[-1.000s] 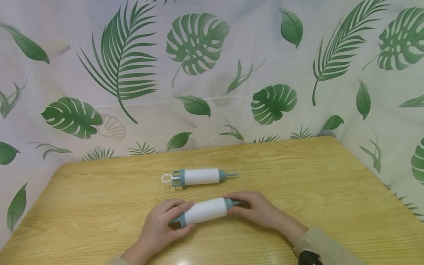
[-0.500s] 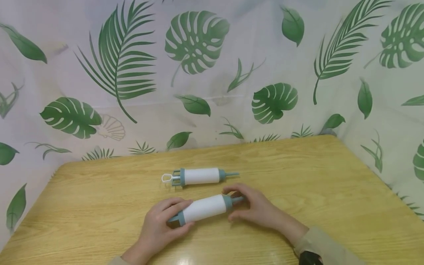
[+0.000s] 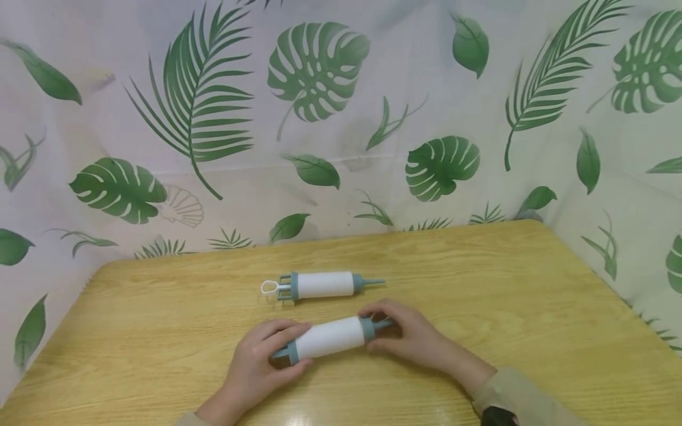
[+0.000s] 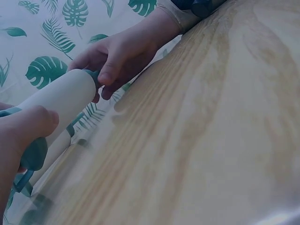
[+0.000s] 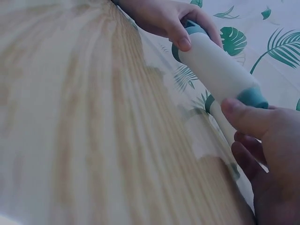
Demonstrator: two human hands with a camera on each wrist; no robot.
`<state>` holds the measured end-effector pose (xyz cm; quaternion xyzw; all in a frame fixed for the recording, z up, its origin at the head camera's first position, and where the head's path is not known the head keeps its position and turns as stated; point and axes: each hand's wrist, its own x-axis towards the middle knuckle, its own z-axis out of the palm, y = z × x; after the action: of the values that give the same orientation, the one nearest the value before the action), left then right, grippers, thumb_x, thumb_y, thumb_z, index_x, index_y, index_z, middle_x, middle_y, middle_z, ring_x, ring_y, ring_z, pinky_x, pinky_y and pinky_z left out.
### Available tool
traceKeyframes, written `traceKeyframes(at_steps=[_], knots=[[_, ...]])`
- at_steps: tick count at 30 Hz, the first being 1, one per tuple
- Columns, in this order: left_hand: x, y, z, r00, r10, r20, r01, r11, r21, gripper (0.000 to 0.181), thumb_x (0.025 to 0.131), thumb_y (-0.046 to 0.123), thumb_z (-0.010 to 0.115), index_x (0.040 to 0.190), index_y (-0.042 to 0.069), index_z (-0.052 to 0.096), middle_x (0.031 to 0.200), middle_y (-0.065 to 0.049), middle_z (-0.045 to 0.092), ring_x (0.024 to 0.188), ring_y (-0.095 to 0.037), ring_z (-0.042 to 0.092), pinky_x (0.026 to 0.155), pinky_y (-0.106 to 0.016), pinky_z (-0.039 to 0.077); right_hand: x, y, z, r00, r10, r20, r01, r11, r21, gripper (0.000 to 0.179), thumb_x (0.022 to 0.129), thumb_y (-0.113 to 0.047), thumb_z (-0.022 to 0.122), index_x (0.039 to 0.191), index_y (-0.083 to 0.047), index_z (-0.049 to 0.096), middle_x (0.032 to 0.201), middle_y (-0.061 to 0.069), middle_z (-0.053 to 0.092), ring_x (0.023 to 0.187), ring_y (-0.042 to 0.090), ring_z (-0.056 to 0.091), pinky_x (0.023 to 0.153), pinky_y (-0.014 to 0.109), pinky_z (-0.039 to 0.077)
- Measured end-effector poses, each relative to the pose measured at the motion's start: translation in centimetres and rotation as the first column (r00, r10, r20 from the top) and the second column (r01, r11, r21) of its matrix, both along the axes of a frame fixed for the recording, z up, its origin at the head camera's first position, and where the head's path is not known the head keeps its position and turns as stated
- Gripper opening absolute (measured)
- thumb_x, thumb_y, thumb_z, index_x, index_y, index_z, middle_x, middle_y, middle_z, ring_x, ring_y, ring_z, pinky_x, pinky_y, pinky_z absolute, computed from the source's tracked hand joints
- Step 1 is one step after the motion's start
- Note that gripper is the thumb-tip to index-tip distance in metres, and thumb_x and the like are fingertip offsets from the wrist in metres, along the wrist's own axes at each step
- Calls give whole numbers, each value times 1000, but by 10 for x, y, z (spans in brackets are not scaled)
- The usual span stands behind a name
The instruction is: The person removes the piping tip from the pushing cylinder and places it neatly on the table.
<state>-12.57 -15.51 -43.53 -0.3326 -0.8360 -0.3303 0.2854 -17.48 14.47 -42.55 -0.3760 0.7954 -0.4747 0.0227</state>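
A syringe-shaped tube [image 3: 330,338], white with blue-green end caps, is held level between both hands in the head view. My left hand [image 3: 266,349] grips its plunger end, thumb below and fingers over the top, covering most of that end. Around the nozzle-end cap [image 5: 253,97], the thumb and fingers of my right hand [image 3: 407,334] are curled, the thumb tip at the cap's edge in the right wrist view. Behind them lies a second syringe-shaped tube [image 3: 325,284] of the same kind, its white loop handle [image 3: 269,287] to the left and thin nozzle [image 3: 374,282] to the right.
The wooden table [image 3: 479,284] has a light, glossy grain. Along its back and sides hangs a white cloth [image 3: 351,195] printed with green leaves. A dark band [image 3: 498,415] sits at the right sleeve's cuff.
The right fingers spread off the nozzle-end cap half a second ago, and are now closed around it again. The left hand keeps its grip; the second tube has not moved.
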Motion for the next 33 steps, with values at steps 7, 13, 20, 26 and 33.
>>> traceKeyframes(at_steps=[7,13,20,26,33], knots=[[-1,1,-2,1000,-18,-10,18,1000,10,46,78,36,79,118,16,68,110,4,64,98,-15,60,88,-19,42,2,2,0,990,-32,136,24,998,58,34,93,-25,63,124,-13,60,120,1,62,107,16,59,89,30,50],[0,1,-1,1000,-16,-6,16,1000,-4,47,77,35,80,118,16,68,111,5,64,99,-15,60,89,-20,42,1,2,-2,996,4,91,-3,1000,-18,37,87,-24,69,121,-13,59,119,3,61,106,19,60,88,33,51],[0,0,-1,1000,0,-3,0,1000,3,48,76,36,80,118,17,68,110,4,64,99,-16,59,89,-20,42,1,1,0,995,-25,99,27,1000,-16,45,87,-24,70,127,-9,55,121,4,61,107,20,58,90,32,50],[1,0,0,1000,-11,-9,11,1000,-7,49,75,33,82,119,16,67,111,4,64,99,-16,59,89,-21,43,3,2,3,986,-40,160,38,999,19,32,91,-26,66,120,-12,62,118,1,63,108,17,60,90,30,49],[1,0,2,999,7,41,-6,1000,-24,52,72,31,84,119,16,67,112,5,64,101,-16,59,86,-29,47,2,1,1,999,-20,48,22,998,-52,36,83,-20,74,115,-11,60,112,1,62,102,17,60,87,32,51]])
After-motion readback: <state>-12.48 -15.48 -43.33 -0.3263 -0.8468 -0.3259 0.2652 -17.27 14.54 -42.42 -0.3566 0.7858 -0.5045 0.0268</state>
